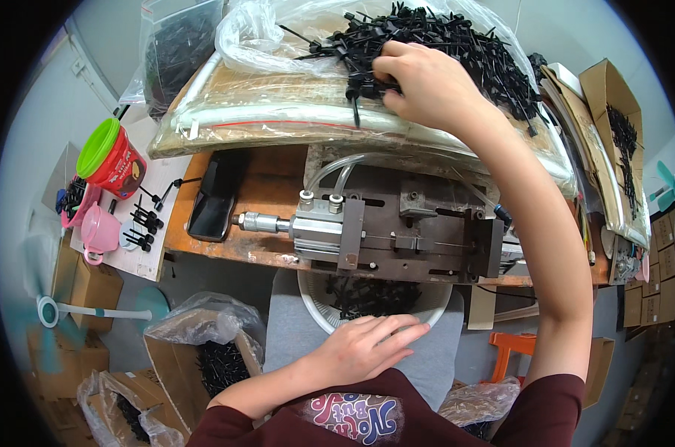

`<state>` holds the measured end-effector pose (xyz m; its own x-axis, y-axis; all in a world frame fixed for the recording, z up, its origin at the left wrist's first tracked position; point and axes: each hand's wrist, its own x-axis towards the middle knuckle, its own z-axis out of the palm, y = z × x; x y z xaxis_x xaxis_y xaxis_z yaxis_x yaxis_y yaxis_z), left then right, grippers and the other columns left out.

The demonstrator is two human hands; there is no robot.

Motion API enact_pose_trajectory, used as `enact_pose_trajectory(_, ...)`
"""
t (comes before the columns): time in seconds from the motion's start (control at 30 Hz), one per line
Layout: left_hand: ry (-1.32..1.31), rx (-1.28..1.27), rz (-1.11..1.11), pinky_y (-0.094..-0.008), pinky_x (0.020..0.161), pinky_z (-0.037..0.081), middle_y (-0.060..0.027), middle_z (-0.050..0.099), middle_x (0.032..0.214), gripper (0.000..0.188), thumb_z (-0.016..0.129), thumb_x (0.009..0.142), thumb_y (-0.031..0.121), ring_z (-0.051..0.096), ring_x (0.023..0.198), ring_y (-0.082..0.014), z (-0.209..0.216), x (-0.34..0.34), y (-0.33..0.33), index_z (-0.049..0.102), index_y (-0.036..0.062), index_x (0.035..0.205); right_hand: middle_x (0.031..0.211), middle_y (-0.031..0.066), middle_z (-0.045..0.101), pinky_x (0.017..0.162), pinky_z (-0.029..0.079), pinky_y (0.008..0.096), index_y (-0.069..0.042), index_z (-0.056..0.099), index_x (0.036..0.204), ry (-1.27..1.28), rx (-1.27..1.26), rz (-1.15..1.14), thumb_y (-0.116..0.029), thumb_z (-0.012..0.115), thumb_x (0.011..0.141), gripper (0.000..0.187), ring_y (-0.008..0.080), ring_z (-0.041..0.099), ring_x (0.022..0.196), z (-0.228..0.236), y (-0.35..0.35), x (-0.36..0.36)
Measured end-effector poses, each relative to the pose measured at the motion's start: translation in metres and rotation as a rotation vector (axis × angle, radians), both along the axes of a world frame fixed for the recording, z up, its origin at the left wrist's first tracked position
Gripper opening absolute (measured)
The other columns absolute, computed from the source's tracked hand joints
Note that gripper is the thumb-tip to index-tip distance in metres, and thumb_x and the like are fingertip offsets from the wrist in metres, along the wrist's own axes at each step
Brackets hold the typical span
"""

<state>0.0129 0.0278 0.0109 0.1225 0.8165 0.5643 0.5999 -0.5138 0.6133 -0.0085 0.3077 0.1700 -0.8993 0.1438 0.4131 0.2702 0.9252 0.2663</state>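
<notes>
My right hand (427,86) reaches up over a heaped pile of black plastic parts (456,52), thin stems with thicker heads. Its fingers are curled, with black parts between thumb and forefinger; how many is hidden. My left hand (367,344) lies with fingers stretched out over the near rim of a white plastic basket (307,304) on my lap, holding nothing. More black parts (374,296) fill that basket. Between the hands, on the bench, sits a metal fixture with a pneumatic cylinder (322,232) and a small clamp block (414,243); neither hand touches it.
The pile rests on plastic-wrapped cardboard (278,127) above the wooden bench. A black phone (217,197), a red tub with green rim (114,158) and a pink cup (100,229) stand left. Cartons of black parts (222,365) sit below left, another box (613,97) right. A fan (48,311) is far left.
</notes>
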Motion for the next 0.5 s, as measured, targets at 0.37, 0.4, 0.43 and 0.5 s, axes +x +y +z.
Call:
enact_pose_trajectory(0.37,0.051,0.388,0.283,-0.0301,0.070,0.053,-0.0100,0.071,0.095,0.027,0.076,0.074,0.001,0.068,0.083,-0.0219,0.082,-0.048,0.040,0.069,0.0033,0.101,0.080,0.0060,0.068,0.069,0.051,0.0340,-0.006,0.070,0.081,0.309,-0.440,-0.147,-0.021,0.071,0.073,0.017,0.0195,0.061,0.072,0.005,0.006,0.055)
enact_pose_trajectory(0.4,0.060,0.424,0.339,-0.0297,0.072,0.053,-0.0100,0.071,0.095,0.026,0.074,0.075,-0.002,0.068,0.085,-0.0215,0.092,-0.057,0.046,0.069,0.0027,0.100,0.079,0.0061,0.068,0.066,0.050,0.0327,-0.007,0.072,0.084,0.325,-0.514,-0.135,-0.021,0.072,0.073,0.018,0.0177,0.060,0.068,0.007,0.013,0.062)
enact_pose_trajectory(0.43,0.087,0.488,0.392,-0.0295,0.073,0.053,-0.0101,0.070,0.096,0.027,0.074,0.075,-0.003,0.067,0.087,-0.0202,0.102,-0.066,0.054,0.069,0.0022,0.101,0.074,0.0038,0.068,0.062,0.047,0.0284,-0.007,0.074,0.089,0.324,-0.562,-0.145,-0.024,0.076,0.074,0.023,0.0113,0.055,0.061,0.010,0.024,0.071)
enact_pose_trajectory(0.5,0.102,0.493,0.504,-0.0297,0.075,0.052,-0.0100,0.069,0.099,0.030,0.074,0.075,-0.004,0.066,0.089,-0.0183,0.118,-0.078,0.063,0.068,0.0019,0.104,0.067,0.0005,0.063,0.060,0.043,0.0244,-0.004,0.072,0.088,0.434,-0.827,-0.082,-0.028,0.076,0.079,0.027,0.0087,0.053,0.062,0.015,0.022,0.082)
